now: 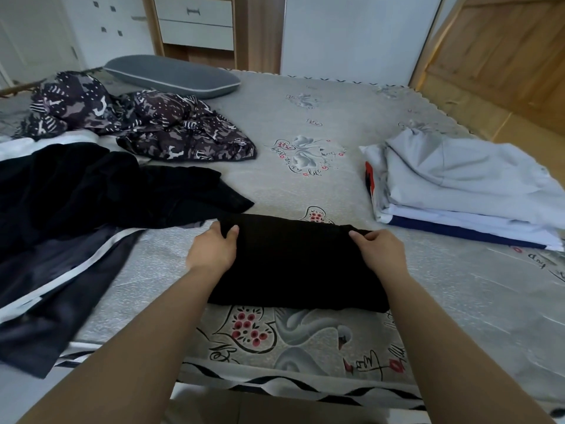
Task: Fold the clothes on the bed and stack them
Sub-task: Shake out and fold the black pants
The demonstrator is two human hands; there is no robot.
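Folded into a flat rectangle, a black garment (293,264) is laid near the front edge of the bed (305,123), on a grey sheet printed with swans and red-dotted hearts. Its far left corner is pinched by the left hand (212,249), thumb on top and fingers curled under the cloth; its far right corner is gripped likewise by the right hand (380,250). Toward the left edge, a loose heap of black clothing (91,185) is spread over a dark garment with white stripes (61,286), which hangs past the front edge. Beyond these, a crumpled dark patterned garment (137,120) is bunched near the head of the bed, just beside a grey pillow (171,76). Near the right edge, a stack of folded pale clothes (464,188) is seen, well apart from the black garment. Behind the bed, white drawers (195,21) and wooden panelling (501,50) are visible.
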